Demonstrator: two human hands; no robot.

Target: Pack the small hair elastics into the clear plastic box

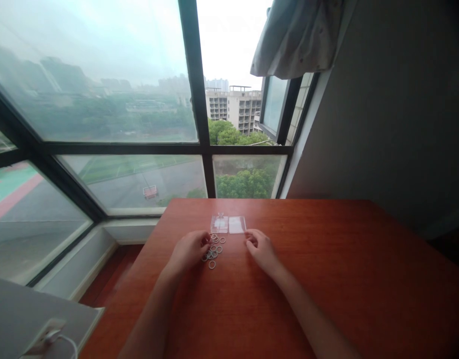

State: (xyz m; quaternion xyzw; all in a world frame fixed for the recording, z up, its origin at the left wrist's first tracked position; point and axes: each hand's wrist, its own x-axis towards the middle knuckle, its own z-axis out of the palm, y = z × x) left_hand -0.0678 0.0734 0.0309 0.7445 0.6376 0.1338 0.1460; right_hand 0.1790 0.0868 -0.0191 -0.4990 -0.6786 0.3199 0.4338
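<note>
My left hand (194, 247) is at the left edge of a loose pile of small pale rings (213, 251), its thumb and fingers curled together. Whatever is between those fingertips is too small to make out. Just beyond the pile lies a clear plastic box (219, 225), opened flat, with its other half (237, 225) to the right. My right hand (262, 247) rests at the near right corner of that half, index fingertip at its edge. Its thumb is a little apart from the index finger, and the other fingers are bent under.
The reddish-brown wooden table (327, 279) stretches widely to the right. Past its far edge stand dark-framed windows (205, 149), with a curtain (299, 40) hanging at the upper right. A plug with a white cable (67, 339) is at the lower left.
</note>
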